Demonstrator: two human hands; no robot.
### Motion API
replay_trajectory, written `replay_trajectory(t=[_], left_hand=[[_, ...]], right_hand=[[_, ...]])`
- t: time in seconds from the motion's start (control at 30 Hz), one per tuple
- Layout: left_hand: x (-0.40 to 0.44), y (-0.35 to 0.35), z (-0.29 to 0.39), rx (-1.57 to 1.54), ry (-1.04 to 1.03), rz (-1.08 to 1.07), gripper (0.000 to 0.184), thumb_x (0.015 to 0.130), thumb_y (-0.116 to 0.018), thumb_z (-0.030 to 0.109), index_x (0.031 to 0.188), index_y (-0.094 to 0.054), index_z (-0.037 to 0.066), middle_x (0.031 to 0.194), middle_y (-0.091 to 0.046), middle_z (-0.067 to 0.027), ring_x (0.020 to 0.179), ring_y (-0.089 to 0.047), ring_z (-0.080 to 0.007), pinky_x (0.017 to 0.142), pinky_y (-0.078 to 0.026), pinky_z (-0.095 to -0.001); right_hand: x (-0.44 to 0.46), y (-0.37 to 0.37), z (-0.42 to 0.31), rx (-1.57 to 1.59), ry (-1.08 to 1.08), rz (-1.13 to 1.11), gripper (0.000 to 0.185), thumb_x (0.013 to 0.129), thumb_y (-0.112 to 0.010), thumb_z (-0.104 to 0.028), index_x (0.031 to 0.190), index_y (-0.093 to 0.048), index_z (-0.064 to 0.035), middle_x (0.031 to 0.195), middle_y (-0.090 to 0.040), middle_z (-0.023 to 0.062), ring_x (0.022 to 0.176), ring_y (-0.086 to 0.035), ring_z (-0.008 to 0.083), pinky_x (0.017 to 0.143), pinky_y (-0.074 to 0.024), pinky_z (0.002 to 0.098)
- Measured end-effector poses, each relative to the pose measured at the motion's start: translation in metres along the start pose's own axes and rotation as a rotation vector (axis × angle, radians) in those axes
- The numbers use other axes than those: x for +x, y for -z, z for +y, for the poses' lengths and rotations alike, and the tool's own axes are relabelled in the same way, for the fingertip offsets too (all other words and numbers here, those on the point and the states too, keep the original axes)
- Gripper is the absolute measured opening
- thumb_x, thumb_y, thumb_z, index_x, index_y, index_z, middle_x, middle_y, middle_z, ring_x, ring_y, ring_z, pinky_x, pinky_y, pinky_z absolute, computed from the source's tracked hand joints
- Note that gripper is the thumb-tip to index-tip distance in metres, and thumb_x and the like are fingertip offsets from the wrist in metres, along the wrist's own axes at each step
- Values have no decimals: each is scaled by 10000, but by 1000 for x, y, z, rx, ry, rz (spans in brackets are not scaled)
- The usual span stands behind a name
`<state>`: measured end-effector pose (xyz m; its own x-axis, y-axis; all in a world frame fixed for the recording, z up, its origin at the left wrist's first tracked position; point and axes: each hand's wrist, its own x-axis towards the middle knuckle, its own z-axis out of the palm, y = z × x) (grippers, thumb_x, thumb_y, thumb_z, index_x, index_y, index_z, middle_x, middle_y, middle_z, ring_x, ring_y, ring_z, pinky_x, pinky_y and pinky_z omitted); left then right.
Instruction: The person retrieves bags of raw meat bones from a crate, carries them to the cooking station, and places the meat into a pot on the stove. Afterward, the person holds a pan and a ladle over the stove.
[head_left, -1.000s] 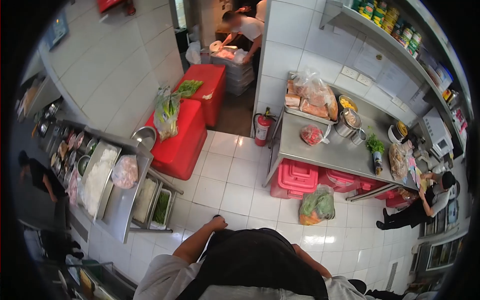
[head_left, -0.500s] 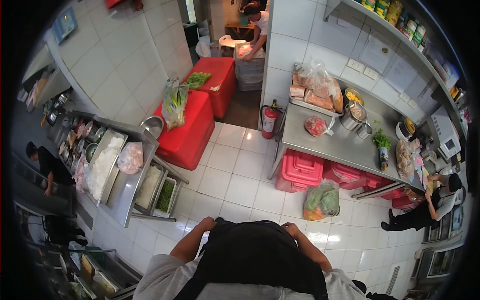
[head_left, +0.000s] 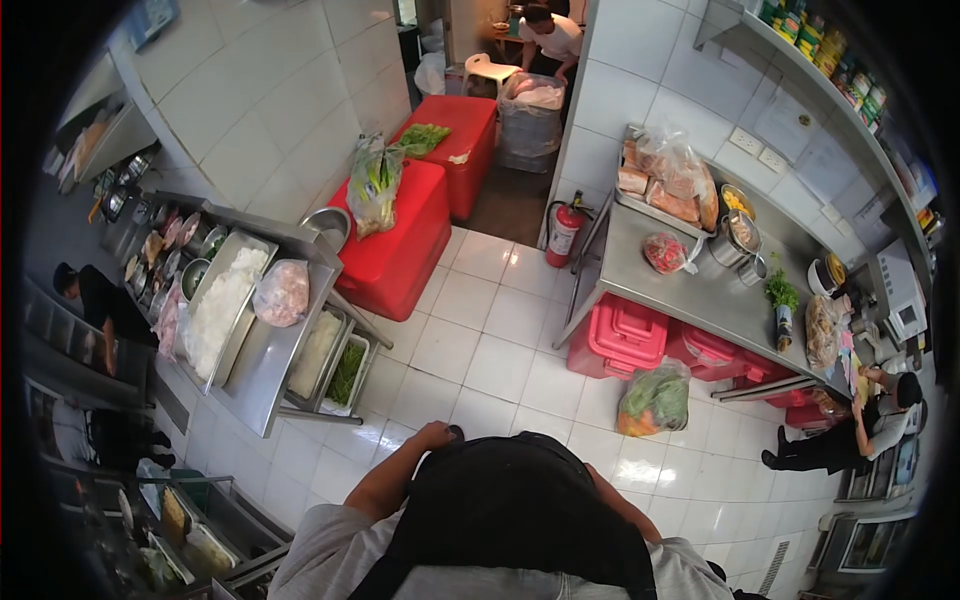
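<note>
My left hand [head_left: 435,436] hangs beside the black apron [head_left: 505,500], its fingers curled in and nothing visible in them. A small dark rounded thing shows between it and the apron. The apron's edge hides my right hand; only the forearm [head_left: 625,510] shows. Ahead on the white tiled floor [head_left: 490,360] a plastic bag of green and orange produce [head_left: 655,398] rests against pink lidded bins [head_left: 618,338]. Neither arm reaches to it.
On the left, a steel table [head_left: 290,350] holds trays and a bag of meat [head_left: 282,293]; red coolers [head_left: 400,240] stand beyond. A fire extinguisher [head_left: 564,232] is by the doorway. The right steel counter [head_left: 650,250] bears food. Other people stand left, right and in the doorway.
The room has shifted right in view. My right hand, seen half a second ago, is now hidden behind the apron. The doorway person's hands have moved off the top of the clear tub.
</note>
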<state>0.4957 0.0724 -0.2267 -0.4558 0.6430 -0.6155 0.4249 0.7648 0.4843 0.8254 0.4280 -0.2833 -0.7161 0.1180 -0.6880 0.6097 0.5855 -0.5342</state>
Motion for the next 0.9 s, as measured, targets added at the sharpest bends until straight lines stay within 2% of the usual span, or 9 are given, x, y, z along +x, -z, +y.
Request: replay_trajectory(t=[0.13,0.23,0.4,0.5,0.63,0.7,0.8,0.83,0.9], left_hand=[[13,-39,-94,305,-147,-94,423,835,-571,405,873,-693,2,974,-662,-233,949,-627,-386,876,-489,-454],[-22,-22,-99,121,80,-26,437,839,-566,415,881,-690,-2,997,-653,-241,959,-619,-392,885,-485,-454],[-25,-31,-140,155,27,-15,444,829,-583,420,899,-685,-6,1005,-653,-237,971,-613,-397,886,-485,-459],[-21,-32,-146,124,18,-23,441,823,-597,416,912,-682,-8,1004,-655,-231,969,-614,-396,883,-486,-461],[-37,-8,-114,-53,95,13,426,823,-613,403,914,-680,-8,1001,-661,-220,968,-619,-384,877,-488,-458],[-39,-4,-106,-75,94,46,426,821,-611,410,904,-692,0,976,-669,-220,959,-624,-380,868,-488,-453],[-36,3,-99,-51,69,41,426,833,-609,400,926,-678,-9,999,-659,-224,968,-618,-384,871,-486,-457],[-31,-2,-104,-5,40,48,426,836,-605,399,932,-678,-10,1002,-658,-227,969,-616,-387,871,-486,-457],[-17,-20,-121,91,12,64,427,844,-595,395,940,-676,-13,1006,-654,-232,974,-611,-396,873,-484,-458]], right_hand=[[9,7,-41,41,-48,10,565,703,-673,-498,1038,-692,-44,1044,-685,170,987,-649,279,870,-496,359],[17,9,-64,81,-97,24,569,701,-674,-499,1042,-691,-44,1045,-685,171,988,-649,279,871,-496,359],[15,26,-103,20,46,30,590,690,-683,-502,1058,-687,-42,1057,-682,175,989,-652,282,873,-497,361],[17,26,-114,-46,3,-38,477,769,-579,-521,1092,-690,-188,1162,-643,116,1093,-592,306,961,-461,374],[7,30,-128,-83,30,-41,437,756,-583,-488,1037,-700,-173,1120,-656,121,1050,-608,325,921,-480,392],[4,33,-130,-147,114,-82,423,749,-585,-470,1012,-698,-160,1094,-663,127,1025,-615,336,894,-491,403],[18,29,-119,-199,98,-63,419,733,-592,-458,1000,-688,-149,1060,-670,132,992,-625,343,857,-503,419],[25,27,-106,-344,404,9,430,733,-589,-454,1016,-683,-144,1055,-674,127,991,-629,337,852,-505,421],[21,32,-103,-119,229,89,422,743,-576,-451,1011,-687,-146,1055,-677,123,987,-631,339,853,-506,422]])
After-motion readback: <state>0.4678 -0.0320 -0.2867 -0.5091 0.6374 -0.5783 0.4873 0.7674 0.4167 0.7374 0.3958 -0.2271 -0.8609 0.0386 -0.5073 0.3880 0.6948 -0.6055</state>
